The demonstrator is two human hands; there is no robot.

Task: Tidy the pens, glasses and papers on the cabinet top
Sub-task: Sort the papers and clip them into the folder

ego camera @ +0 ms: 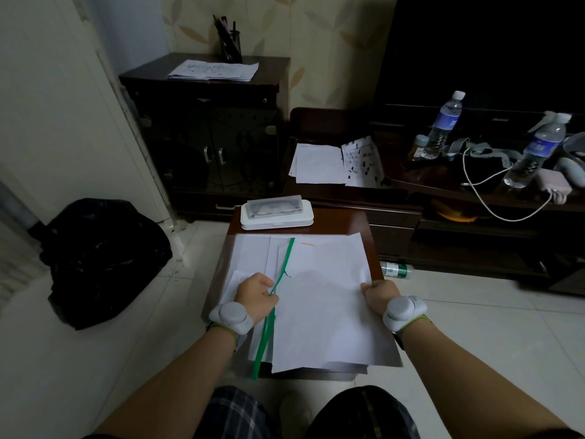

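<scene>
I hold a stack of white papers [319, 299] over the small brown table [332, 220] in front of my knees, one hand on each side edge. My left hand [254, 296] has its fingers curled around the left edge of the stack together with a green-edged clear folder [280, 277], whose green strip runs diagonally from the far side of the table down toward me. My right hand [381, 294] pinches the right edge of the top sheets, fingers curled over it. More loose sheets lie under the folder on the table. A white glasses case [277, 213] sits closed at the far end of the table, just beyond the papers. Farther off, on the dark cabinet [202, 122] by the wall, another sheaf of paper [212, 70] lies flat, and a pen holder [230, 44] with pens stands just behind it.
</scene>
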